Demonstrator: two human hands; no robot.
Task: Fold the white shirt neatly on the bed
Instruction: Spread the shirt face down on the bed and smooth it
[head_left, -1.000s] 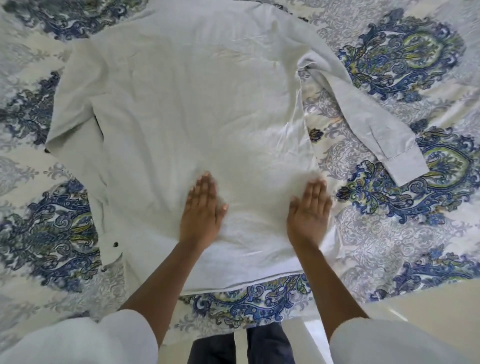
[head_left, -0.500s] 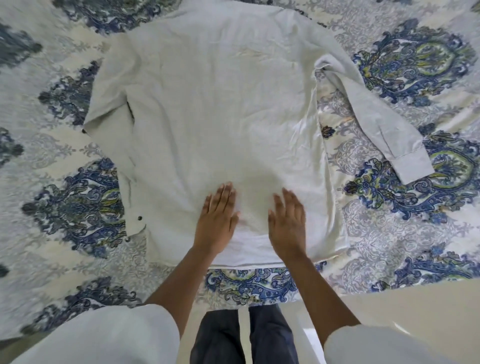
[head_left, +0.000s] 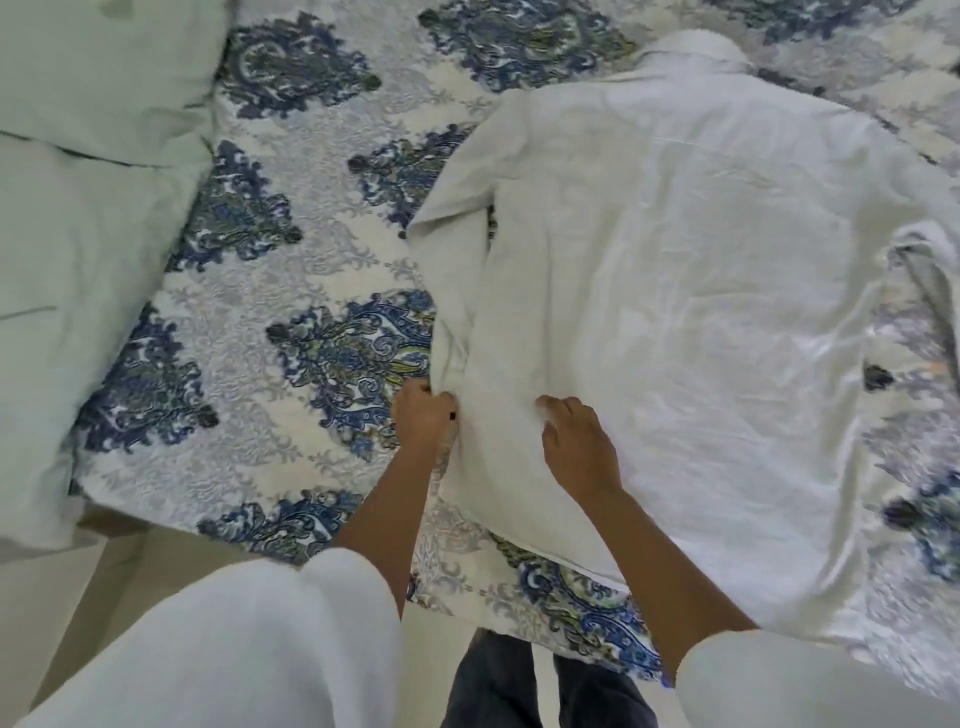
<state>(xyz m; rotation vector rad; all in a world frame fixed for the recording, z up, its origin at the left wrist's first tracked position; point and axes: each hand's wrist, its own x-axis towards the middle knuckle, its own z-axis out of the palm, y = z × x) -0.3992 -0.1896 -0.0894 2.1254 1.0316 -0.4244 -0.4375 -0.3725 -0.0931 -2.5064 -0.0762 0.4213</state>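
Observation:
The white shirt (head_left: 675, 291) lies back-up on the patterned bedspread (head_left: 291, 332), collar at the far end. Its left sleeve is tucked along the left side; the right sleeve runs off the right frame edge. My left hand (head_left: 423, 415) grips the shirt's lower left edge, fingers curled round the cloth near a dark button. My right hand (head_left: 576, 441) rests on the shirt's lower left part, fingertips bent into the fabric; whether it pinches cloth is unclear.
A pale green blanket (head_left: 78, 218) covers the bed's left side. The bed's near edge runs diagonally below my arms, with cream floor (head_left: 130, 582) and my dark trousers (head_left: 519, 680) beneath.
Both hands slid from the shirt's hem middle to its lower left edge. My left hand went from flat to gripping the edge. The view swung left, revealing the green blanket.

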